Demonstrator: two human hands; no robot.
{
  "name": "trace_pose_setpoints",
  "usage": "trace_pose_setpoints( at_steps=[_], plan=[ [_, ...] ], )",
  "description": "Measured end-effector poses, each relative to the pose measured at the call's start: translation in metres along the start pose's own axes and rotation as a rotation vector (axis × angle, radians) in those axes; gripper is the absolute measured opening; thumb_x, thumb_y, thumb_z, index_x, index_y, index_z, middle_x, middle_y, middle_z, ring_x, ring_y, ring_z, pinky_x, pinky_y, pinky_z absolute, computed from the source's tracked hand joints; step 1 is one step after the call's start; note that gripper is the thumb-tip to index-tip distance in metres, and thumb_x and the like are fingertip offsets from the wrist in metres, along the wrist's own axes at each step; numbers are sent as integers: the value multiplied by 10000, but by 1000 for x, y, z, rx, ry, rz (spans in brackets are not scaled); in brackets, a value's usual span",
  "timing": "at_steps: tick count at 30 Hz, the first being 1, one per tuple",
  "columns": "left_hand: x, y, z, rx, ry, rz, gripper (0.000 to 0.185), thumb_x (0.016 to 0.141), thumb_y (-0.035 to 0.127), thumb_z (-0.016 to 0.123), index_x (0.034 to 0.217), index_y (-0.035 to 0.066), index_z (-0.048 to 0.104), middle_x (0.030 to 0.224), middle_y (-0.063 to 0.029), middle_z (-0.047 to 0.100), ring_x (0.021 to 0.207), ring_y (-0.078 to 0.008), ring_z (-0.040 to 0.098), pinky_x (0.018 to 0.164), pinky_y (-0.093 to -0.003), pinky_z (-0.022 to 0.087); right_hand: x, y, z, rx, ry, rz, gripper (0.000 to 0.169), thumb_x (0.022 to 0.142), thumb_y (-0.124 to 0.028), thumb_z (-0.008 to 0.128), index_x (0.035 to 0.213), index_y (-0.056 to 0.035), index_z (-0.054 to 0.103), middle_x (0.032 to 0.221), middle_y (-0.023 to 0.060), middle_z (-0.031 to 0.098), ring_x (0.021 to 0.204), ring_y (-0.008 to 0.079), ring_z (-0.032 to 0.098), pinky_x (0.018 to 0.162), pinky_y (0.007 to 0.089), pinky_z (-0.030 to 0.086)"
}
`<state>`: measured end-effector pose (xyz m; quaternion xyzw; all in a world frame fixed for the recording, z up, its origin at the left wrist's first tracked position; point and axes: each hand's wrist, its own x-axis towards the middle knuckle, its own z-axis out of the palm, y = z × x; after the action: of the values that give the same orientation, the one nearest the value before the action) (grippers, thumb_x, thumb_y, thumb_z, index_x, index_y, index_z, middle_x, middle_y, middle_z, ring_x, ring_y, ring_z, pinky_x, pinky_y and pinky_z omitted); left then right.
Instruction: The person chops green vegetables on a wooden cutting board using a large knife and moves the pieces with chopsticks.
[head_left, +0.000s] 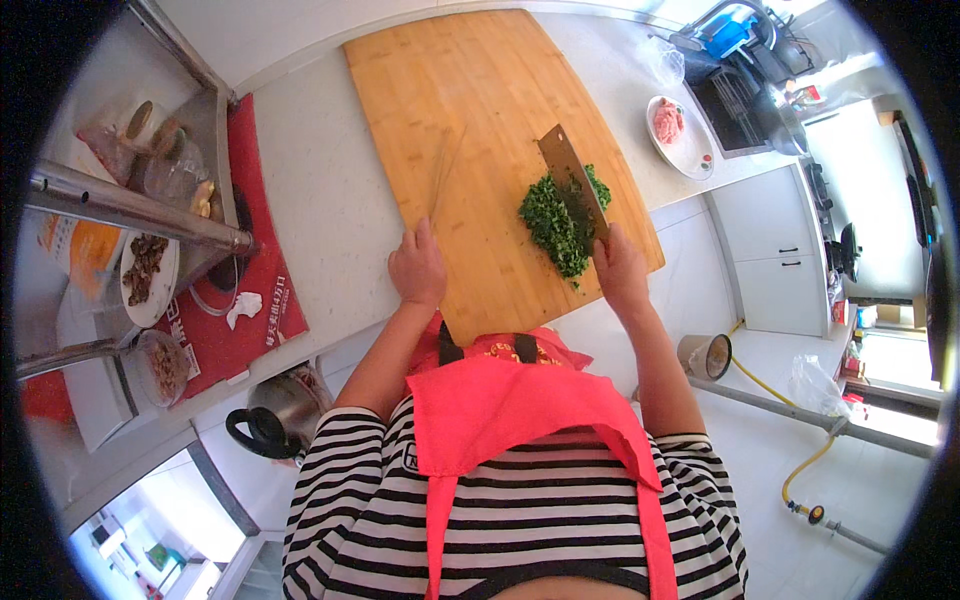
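Observation:
A large wooden cutting board (480, 97) lies before me. My right hand (622, 270) grips a cleaver (574, 180) at the board's right side. Its broad blade, with green bits on it, crosses a heap of finely chopped leafy greens (553, 225). At the board's left edge, my left hand (418, 264) is closed around the lower end of a thin blade-like tool (444, 176). That tool looks blurred and edge-on, pointing away over the board; its exact kind is unclear. Some wood separates it from the greens.
Right of the board, an oval plate (694, 154) holds raw meat (668, 122) near a stove (731, 105). Left are a metal rack (142, 206), a plate of dark food (148, 279), a clear container (161, 367) and a red mat (262, 300). A kettle (289, 405) stands below the counter.

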<state>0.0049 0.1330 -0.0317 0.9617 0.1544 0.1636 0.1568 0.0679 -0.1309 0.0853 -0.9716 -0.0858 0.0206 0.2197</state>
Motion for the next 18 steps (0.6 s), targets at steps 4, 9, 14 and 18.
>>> trace_pose_setpoints(
  at_steps=[4,9,14,18],
  plan=[
    [1,2,2,-5,25,0,379,816,185,507,1176,74,464,888,-133,534,701,-297,572,587,-423,419,7,21,2,97,-137,15,171,831,-161,487,943,-37,449,823,228,572,784,414,546,667,506,413],
    [-1,1,3,21,102,44,370,812,183,516,1164,75,478,866,-115,529,689,-279,570,575,-411,407,2,25,8,9,-38,-8,179,833,-180,491,949,-46,469,819,219,572,790,406,550,671,482,428],
    [-1,-2,3,19,185,100,380,811,180,515,1174,78,467,859,-109,528,688,-274,577,568,-403,414,-7,38,-17,2,-64,-139,143,845,-173,501,955,-85,523,855,165,580,778,372,566,650,436,460],
    [-1,4,-1,14,68,40,384,812,178,511,1179,77,461,858,-113,528,697,-273,578,568,-404,420,-36,57,-51,-219,-69,-522,200,766,-105,547,965,-128,545,851,75,586,738,276,597,590,372,485]
  ],
)
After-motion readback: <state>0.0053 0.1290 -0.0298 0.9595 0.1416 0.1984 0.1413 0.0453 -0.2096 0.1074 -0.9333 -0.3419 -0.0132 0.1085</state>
